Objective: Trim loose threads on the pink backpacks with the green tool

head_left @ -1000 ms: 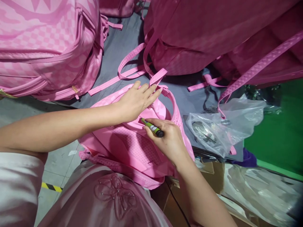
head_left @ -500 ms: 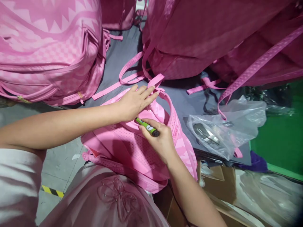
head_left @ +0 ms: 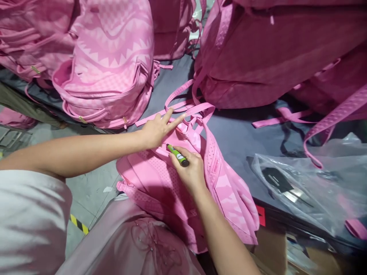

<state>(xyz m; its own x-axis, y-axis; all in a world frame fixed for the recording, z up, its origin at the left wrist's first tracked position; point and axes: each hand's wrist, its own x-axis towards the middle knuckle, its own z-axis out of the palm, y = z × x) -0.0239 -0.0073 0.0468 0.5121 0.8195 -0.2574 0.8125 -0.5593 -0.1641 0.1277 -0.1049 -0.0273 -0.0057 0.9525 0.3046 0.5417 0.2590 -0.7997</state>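
Observation:
A pink backpack (head_left: 177,183) lies on my lap and against the table edge, its dotted back panel and straps facing up. My left hand (head_left: 160,128) rests on the upper part of it, fingers spread over the fabric. Between the thumb and fingers of my right hand (head_left: 190,164) is a green pen-shaped tool (head_left: 178,155) with a black end. Its dark tip points at the fabric just below my left hand; whether it touches cannot be made out.
Other pink backpacks (head_left: 111,72) stand along the far side of the dark table (head_left: 232,131). A clear plastic bag (head_left: 304,183) with dark items inside lies at the right. Below it are cardboard boxes (head_left: 271,250). Loose pink straps trail over the tabletop.
The view has shifted left, so most things appear further right. Fewer fingers of my left hand show stretched out. My right hand still holds the green tool near the same part of the backpack.

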